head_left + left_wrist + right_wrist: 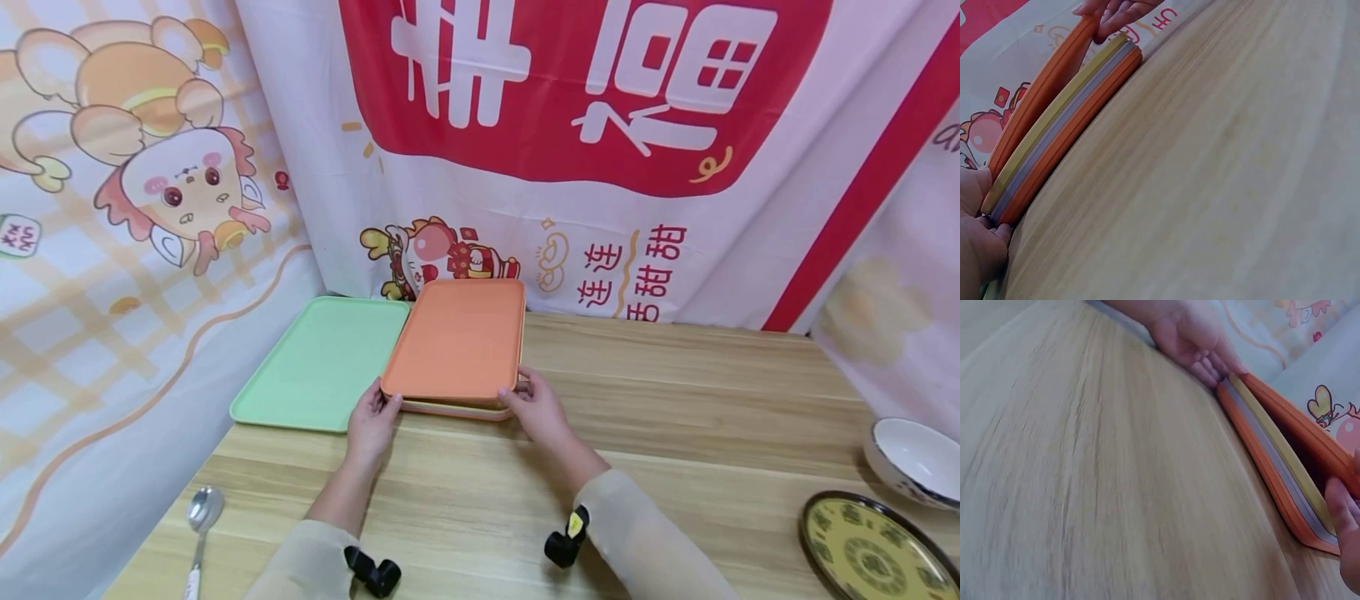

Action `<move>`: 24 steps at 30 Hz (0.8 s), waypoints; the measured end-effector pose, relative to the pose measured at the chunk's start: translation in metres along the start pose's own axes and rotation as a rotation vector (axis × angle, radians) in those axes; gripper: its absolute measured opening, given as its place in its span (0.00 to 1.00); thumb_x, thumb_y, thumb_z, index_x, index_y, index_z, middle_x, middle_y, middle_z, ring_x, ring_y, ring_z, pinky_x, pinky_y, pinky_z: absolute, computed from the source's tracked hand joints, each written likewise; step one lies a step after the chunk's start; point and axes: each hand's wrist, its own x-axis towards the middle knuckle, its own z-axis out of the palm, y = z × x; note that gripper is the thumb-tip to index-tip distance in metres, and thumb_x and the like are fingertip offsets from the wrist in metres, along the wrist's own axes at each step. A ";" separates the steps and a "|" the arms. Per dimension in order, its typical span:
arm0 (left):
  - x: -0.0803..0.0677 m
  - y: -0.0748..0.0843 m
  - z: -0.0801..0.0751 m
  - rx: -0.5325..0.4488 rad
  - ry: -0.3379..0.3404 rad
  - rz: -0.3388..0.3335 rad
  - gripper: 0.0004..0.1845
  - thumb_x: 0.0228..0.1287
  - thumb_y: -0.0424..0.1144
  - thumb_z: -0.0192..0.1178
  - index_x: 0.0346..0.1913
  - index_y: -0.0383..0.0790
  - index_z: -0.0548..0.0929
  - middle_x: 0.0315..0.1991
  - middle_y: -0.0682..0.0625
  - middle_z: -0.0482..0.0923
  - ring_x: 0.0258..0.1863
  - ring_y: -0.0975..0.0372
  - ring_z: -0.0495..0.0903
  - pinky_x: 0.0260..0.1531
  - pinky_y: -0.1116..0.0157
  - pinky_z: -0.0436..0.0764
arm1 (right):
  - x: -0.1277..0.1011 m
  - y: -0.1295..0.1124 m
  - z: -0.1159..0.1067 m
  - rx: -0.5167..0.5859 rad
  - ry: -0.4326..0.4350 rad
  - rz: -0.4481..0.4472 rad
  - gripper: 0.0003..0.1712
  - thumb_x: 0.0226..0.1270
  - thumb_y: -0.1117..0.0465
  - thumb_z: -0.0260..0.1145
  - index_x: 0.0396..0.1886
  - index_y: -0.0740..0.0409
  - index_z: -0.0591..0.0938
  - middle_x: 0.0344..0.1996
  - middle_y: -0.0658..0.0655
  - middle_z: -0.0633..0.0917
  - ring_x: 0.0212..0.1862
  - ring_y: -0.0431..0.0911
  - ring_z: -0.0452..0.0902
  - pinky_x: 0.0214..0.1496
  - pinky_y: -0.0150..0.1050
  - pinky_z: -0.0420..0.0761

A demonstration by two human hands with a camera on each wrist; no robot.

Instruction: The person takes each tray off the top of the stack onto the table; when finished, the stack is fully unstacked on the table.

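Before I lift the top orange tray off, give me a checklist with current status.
1. Right hand gripping top tray: ok, at its near right corner.
2. Near edge parted from the yellow tray: not ok; right end raised, left end close against it.
3. Left hand away from lower trays: not ok; fingers reach round their near left corner.
4. Far edge free: cannot tell, hidden.
5. Green tray bare: ok.
6. Spoon and bowl clear of trays: ok.
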 end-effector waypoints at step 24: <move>0.003 -0.001 -0.001 -0.015 -0.029 -0.009 0.39 0.69 0.27 0.56 0.76 0.28 0.47 0.76 0.30 0.48 0.76 0.44 0.51 0.77 0.54 0.59 | -0.013 -0.015 -0.048 0.518 -0.035 0.092 0.41 0.69 0.78 0.51 0.78 0.60 0.50 0.38 0.52 0.78 0.36 0.38 0.81 0.48 0.30 0.87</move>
